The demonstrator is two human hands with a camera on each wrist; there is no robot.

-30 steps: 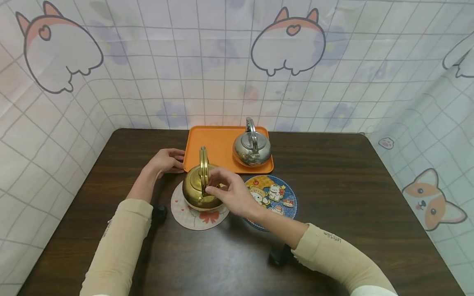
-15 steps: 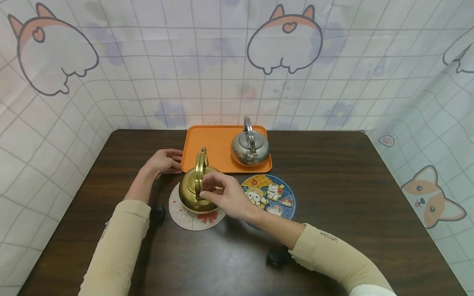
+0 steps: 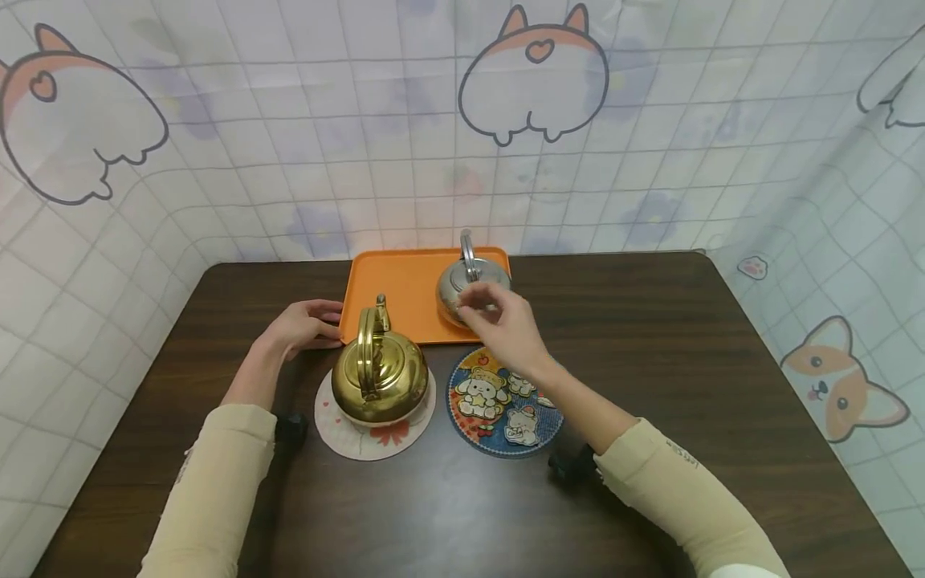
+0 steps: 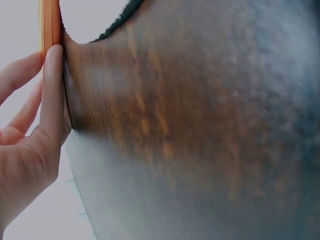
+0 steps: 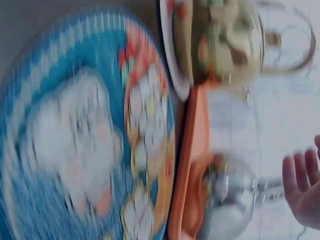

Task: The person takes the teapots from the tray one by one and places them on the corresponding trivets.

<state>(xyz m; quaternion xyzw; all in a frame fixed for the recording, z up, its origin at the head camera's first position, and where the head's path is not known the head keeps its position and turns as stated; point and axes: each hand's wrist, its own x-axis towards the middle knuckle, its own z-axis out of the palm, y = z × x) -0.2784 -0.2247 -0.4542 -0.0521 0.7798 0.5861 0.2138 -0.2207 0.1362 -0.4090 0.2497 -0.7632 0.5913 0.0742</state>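
The right hand (image 3: 509, 329) has moved from the gold kettle (image 3: 401, 377) toward the silver kettle (image 3: 452, 278) on the orange tray (image 3: 390, 281), fingers loosely bent, holding nothing. The left hand (image 3: 298, 327), fingers relaxed, touches the tray's left edge. Before the tray, the gold kettle stands on a pale mat (image 3: 338, 434).

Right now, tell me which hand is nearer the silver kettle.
Right. The right hand overlaps the silver kettle in the head view; the left hand is farther off, at the left edge of the orange tray.
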